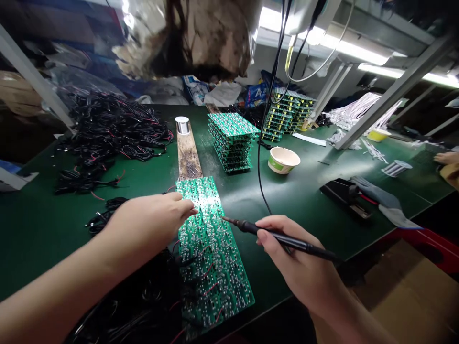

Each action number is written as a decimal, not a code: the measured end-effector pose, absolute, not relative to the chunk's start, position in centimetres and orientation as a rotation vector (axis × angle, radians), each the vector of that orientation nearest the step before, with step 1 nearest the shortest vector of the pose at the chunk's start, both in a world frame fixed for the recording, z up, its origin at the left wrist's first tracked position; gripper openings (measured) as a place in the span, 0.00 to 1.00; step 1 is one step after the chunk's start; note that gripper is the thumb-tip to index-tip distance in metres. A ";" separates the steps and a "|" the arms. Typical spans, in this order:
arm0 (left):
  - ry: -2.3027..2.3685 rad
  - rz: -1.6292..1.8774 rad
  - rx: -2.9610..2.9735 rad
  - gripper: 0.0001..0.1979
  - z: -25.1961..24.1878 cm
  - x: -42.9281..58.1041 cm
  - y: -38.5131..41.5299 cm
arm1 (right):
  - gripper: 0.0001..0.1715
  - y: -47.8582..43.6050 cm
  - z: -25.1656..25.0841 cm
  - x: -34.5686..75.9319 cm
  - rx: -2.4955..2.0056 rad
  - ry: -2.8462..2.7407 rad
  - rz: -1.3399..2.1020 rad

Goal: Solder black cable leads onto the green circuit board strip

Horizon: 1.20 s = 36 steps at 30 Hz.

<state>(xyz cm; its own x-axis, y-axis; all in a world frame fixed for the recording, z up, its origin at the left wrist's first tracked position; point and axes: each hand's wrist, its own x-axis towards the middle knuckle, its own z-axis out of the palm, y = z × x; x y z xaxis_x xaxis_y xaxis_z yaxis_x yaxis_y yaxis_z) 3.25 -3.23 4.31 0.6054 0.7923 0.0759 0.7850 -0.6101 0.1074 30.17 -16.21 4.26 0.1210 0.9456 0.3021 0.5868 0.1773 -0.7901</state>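
My right hand grips a black soldering iron like a pen, its tip close to the right edge of a green circuit board panel. Over the panel's upper left part is my left hand, fingers pinched together; what they hold, if anything, is hidden. Thin red wires stick out across the panel's lower half, with black cables bunched along its left side. Behind the panel's far end lies a wooden strip bearing a solder spool.
A large pile of black cables lies at the back left. Stacked circuit boards, a paper bowl and a black stapler stand to the right. A black cord hangs down near the iron. Another person's hand shows at the far right.
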 end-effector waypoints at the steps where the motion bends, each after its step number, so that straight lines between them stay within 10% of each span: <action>1: 1.397 0.052 2.746 0.14 4.3 4.0 -3.2 | 0.09 -14.9 4.1 30.2 -1.502 -1.564 0.514; 36: 1.387 -0.126 2.357 0.13 2.2 5.7 -5.8 | 0.13 1.4 1.8 25.2 -1.422 -1.731 0.623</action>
<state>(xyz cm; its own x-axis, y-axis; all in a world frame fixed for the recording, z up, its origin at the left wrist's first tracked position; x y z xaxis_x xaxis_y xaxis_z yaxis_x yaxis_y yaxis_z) 5.68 -5.83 2.23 0.5029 0.8193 -0.2754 0.8555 -0.4265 0.2936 25.25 1.42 1.80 -0.0543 0.9623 0.2666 0.5719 0.2489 -0.7817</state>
